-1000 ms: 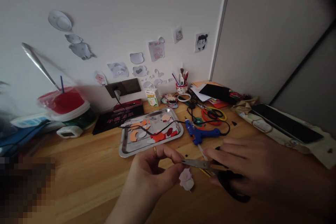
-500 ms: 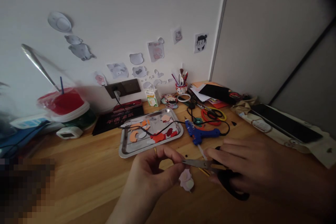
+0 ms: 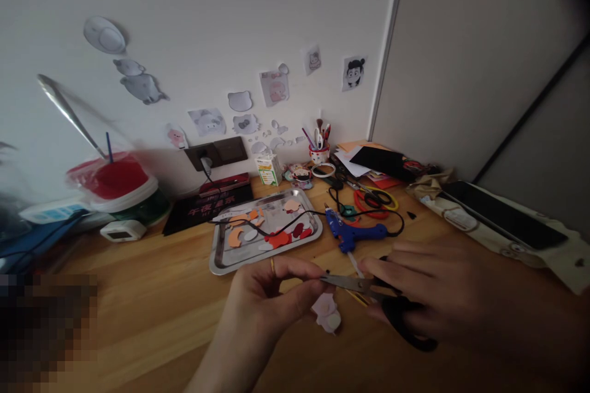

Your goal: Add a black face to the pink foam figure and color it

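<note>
My left hand (image 3: pixel 267 301) is closed in a pinch, thumb and fingers meeting at the tips of the scissor blades; what it pinches is too small to make out. My right hand (image 3: pixel 442 301) grips black-handled scissors (image 3: pixel 369 290), blades pointing left toward the left fingers. A pale pink paper cutout (image 3: pixel 327 313) lies on the wooden desk (image 3: pixel 152 313) just below the blades.
A metal tray (image 3: pixel 221 264) with orange, red and white paper pieces sits behind my hands, a black cord across it. A blue glue gun (image 3: pixel 353 234), more scissors (image 3: pixel 373 199), a pen cup (image 3: pixel 319 153), a red-lidded container (image 3: pixel 115 187) and a dark tablet (image 3: pixel 502 215) lie around.
Both hands with the scissors have lifted slightly; the pink cutout now lies a little lower relative to the blades. Otherwise nothing has moved.
</note>
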Available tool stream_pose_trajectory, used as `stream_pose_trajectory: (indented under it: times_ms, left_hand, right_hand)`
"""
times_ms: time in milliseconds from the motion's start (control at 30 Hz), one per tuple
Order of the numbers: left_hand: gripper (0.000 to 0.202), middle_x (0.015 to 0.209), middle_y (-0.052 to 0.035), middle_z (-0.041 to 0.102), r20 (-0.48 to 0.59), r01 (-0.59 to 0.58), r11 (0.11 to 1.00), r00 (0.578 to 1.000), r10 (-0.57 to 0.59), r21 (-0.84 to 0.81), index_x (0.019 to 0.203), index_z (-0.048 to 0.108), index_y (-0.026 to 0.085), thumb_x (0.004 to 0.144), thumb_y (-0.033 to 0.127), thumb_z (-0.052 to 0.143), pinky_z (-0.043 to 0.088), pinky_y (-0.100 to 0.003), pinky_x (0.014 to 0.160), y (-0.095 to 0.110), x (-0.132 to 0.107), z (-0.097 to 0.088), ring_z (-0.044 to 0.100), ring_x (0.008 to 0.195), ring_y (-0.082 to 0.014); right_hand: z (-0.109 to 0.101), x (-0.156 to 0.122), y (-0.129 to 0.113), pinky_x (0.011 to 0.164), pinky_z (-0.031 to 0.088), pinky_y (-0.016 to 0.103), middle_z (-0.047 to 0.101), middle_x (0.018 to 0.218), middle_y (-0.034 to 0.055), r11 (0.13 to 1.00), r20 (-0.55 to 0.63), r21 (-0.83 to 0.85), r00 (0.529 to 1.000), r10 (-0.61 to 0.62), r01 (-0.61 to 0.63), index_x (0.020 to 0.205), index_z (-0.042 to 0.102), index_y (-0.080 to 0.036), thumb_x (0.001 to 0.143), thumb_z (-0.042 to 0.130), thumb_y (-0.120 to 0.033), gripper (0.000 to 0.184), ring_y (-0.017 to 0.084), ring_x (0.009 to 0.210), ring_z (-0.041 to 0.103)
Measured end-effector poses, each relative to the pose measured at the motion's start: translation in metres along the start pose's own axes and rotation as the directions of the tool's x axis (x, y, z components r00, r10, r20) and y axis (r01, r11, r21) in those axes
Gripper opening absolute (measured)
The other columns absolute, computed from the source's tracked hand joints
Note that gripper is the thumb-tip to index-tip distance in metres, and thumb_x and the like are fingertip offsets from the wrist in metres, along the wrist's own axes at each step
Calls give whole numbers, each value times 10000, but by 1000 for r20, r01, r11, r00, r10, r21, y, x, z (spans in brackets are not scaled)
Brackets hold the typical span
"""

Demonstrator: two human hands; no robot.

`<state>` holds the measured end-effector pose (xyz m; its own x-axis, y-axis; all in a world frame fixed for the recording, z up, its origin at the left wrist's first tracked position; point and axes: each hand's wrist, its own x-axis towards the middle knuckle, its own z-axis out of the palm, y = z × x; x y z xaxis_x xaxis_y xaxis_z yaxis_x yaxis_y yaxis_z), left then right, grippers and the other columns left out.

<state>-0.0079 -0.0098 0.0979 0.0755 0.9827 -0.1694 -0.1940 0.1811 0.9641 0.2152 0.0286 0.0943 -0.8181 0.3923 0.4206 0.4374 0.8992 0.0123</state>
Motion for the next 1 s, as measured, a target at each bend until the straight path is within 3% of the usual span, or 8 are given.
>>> stream_pose_trajectory:
  times_ms: [233,700,1000]
  left_hand:
    - [25,631,7,708,6,-21,1000,1000,21,11,661,703,172,664,180,726,476,-111,496,-3,1,-2,598,535,-67]
    - [49,641,14,699,251,5,994,968,21,-106,785,665,184,799,184,618,484,-125,540,-9,2,-10,640,569,-75]
    - [51,683,12,661,305,7,994,952,28,-111,789,624,158,818,186,593,499,-137,545,-10,5,-10,624,607,-76]
  right_hand:
    - [-9,3,-2,554,511,285,689,808,74,987,-32,-160,999,-39,33,1006,617,-107,860,424,-219,267,184,697,634]
    - [-12,3,-1,519,494,277,687,772,61,976,-35,-211,997,-63,54,997,606,-116,894,347,-215,295,175,674,625]
    - [-10,4,2,559,496,304,671,787,69,982,-10,-178,997,-70,67,1038,585,-114,886,388,-236,277,184,677,608]
